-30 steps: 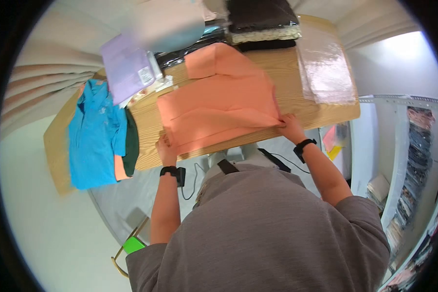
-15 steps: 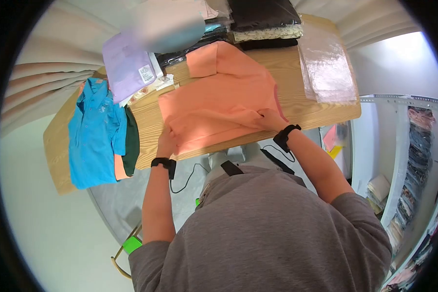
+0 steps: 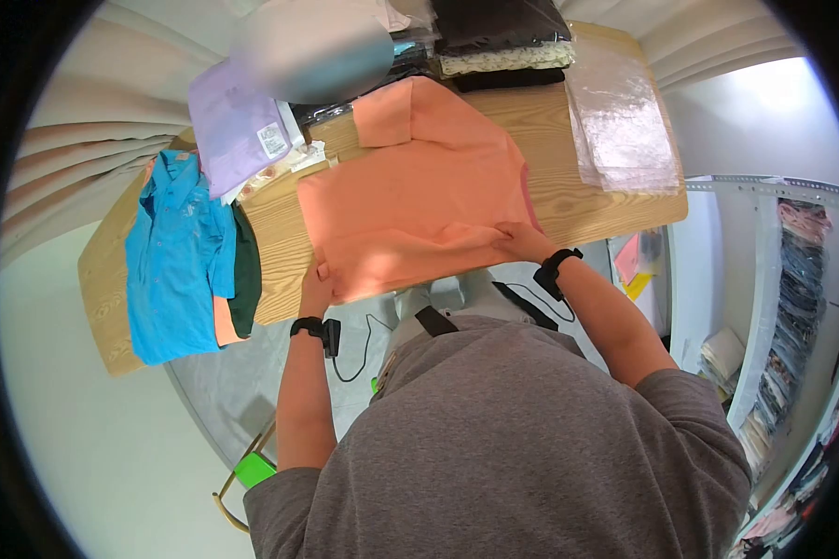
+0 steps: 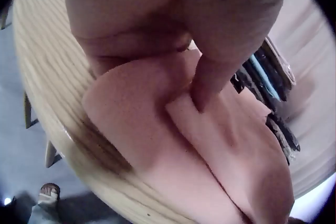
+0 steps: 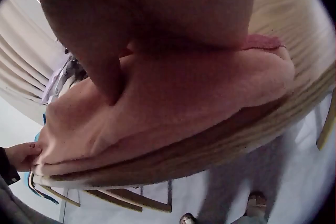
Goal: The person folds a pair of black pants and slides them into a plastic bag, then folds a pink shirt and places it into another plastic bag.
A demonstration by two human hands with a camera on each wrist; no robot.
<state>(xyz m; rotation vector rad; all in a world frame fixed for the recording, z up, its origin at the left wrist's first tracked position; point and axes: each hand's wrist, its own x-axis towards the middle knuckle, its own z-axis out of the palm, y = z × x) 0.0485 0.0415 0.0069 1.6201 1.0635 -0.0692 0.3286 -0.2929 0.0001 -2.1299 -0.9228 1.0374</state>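
Observation:
An orange garment (image 3: pixel 419 186) lies on the wooden table (image 3: pixel 569 210), one sleeve laid toward the back and its near edge along the table's front. My left hand (image 3: pixel 317 287) pinches its near left corner; in the left wrist view the thumb of the left hand (image 4: pixel 178 19) presses on the orange cloth (image 4: pixel 157 124) beside a fold. My right hand (image 3: pixel 524 242) pinches the near edge close to the pink-trimmed neckline. The right wrist view shows the right hand (image 5: pixel 152 19) gripping the cloth (image 5: pixel 173 98), its other fingers hidden.
Blue folded shirt (image 3: pixel 172 270) over dark green cloth (image 3: pixel 244 279) at the table's left. Behind lie a purple packet (image 3: pixel 233 126), a stack of dark bagged clothes (image 3: pixel 499 28) and clear plastic bags (image 3: pixel 620 130) at the right. A shelf of clothes (image 3: pixel 783 345) stands right.
My right hand has moved left along the garment's near edge from the neckline corner, then slightly back right. The left hand stays near the left corner. The near edge's folds have shifted and look smoother.

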